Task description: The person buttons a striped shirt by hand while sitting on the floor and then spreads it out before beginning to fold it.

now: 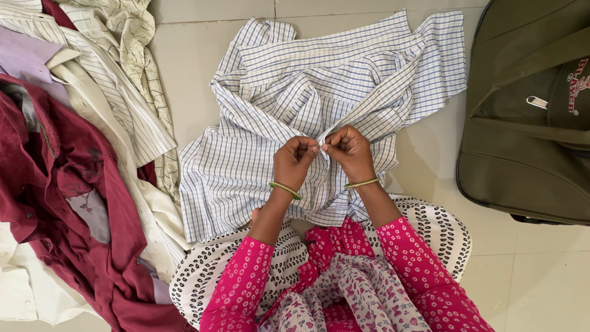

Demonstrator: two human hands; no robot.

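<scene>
Fingers of left hand [295,157] and right hand [348,150] pinch checked shirt [289,92] placket between them.

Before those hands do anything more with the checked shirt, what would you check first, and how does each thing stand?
1. Both hands on the shirt: left hand and right hand pinch the front edge of the checked shirt close together. Ok.
2. Shirt lying flat: it is bunched and creased on the tiled floor. Not ok.
3. Whether a button sits between the fingers: hidden. Cannot tell.
4. Shirt apart from the pile of clothes: its left edge meets the pile. Not ok.
5. Olive bag clear of the shirt: a strip of floor lies between. Ok.
</scene>
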